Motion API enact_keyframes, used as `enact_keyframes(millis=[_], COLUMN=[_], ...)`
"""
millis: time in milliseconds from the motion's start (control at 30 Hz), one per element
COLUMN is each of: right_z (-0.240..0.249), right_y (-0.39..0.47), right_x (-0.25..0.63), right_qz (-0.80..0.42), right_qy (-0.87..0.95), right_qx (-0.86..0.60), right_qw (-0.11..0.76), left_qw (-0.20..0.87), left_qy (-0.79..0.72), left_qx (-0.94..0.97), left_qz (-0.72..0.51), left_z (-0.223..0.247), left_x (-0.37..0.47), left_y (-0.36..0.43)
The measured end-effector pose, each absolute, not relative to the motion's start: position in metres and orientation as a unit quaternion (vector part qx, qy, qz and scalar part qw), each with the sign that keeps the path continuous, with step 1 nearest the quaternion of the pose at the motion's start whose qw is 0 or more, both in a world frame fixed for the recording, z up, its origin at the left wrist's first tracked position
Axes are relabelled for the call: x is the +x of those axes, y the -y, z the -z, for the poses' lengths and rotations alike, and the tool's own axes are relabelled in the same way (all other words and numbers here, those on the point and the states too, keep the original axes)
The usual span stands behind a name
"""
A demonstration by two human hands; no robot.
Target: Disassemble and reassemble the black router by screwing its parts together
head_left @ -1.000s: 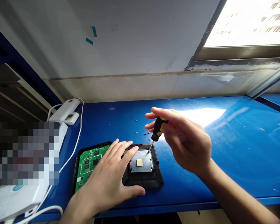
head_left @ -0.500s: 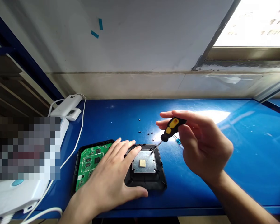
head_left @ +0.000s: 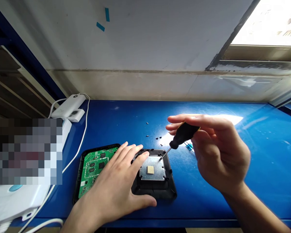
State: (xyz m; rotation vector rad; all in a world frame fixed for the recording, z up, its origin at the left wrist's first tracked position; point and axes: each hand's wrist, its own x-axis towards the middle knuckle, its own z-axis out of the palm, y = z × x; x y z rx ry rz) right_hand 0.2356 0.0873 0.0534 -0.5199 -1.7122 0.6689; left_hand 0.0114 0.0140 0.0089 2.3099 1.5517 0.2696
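My right hand (head_left: 220, 152) grips a screwdriver (head_left: 184, 134) by its black handle, held at a slant. Its tip meets the upper right corner of a silver metal plate (head_left: 157, 176), which has a pale square pad (head_left: 150, 170) on it. The plate lies in a black plastic cover (head_left: 171, 191). With fingers stretched out, my left hand (head_left: 118, 181) rests over the cover's left side, thumb at its front edge. Partly beneath that hand is a green circuit board (head_left: 94, 165) in a black shell (head_left: 79, 181).
Several small dark screws (head_left: 157, 138) lie on the blue table (head_left: 126, 119) behind the cover. A small blue item (head_left: 189, 146) sits partly behind my right hand. White devices (head_left: 70, 105) with a white cable (head_left: 83, 137) line the left side, partly pixelated. A wall stands at the back.
The screwdriver's handle has turned in my right hand, so its yellow patches no longer face me. The tip stays at the plate's corner. The view has shifted slightly.
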Motion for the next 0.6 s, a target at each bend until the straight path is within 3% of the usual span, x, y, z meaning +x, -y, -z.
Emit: enact_keyframes(millis=[400,600], right_z=[-0.048,-0.047], right_y=[-0.094,-0.084], right_x=[0.235,0.235], right_qz=[-0.189,-0.262], right_qy=[0.711,0.702], right_qx=[-0.259,-0.251], right_qw=[0.626,0.613], left_qw=[0.176,0.171], left_qy=[-0.545,-0.542], left_qx=[0.811,0.816], left_qz=[-0.115,-0.101], left_z=[-0.006,-0.008], left_x=[0.01,0.011], left_y=[-0.015,-0.015])
